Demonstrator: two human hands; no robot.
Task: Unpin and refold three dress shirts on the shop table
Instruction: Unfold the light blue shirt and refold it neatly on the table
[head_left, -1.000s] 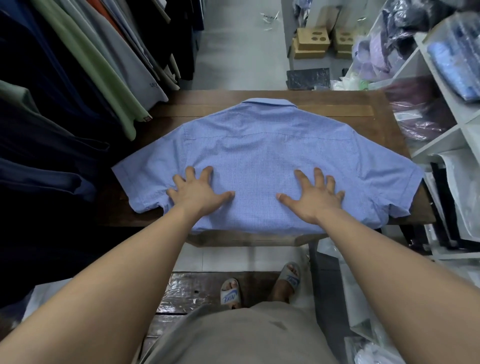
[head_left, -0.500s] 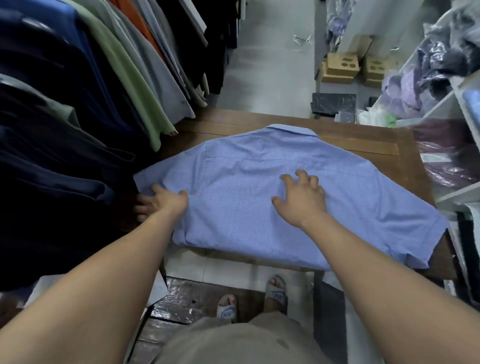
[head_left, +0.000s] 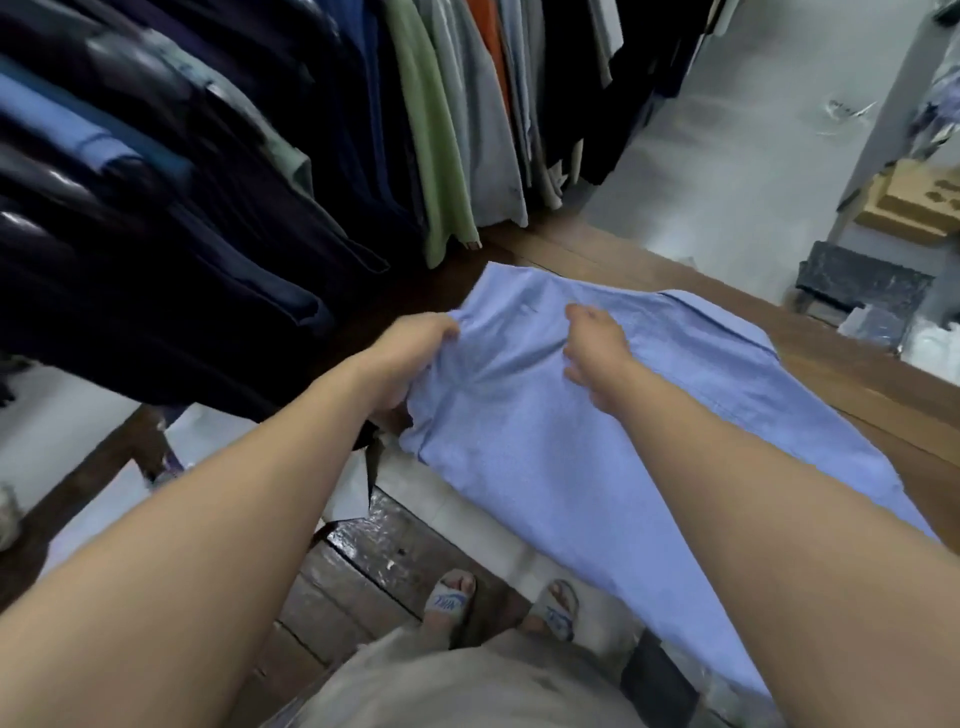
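Folding the left sleeve inward is the step: the left hand (head_left: 410, 358) has its fingers closed on the blue shirt (head_left: 571, 457) edge, which lies face-down on the worktop (head_left: 857, 384). The right hand (head_left: 597, 348), fingers seemingly loosely spread, should pin the fold line straight.

Wooden table (head_left: 857, 374) carries one blue shirt (head_left: 571, 441), seemingly back-up.

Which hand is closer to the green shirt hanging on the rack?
The left. The left hand grips the blue shirt at its left edge, just below and left of the green shirt. The right hand rests further right, on the blue shirt's middle.
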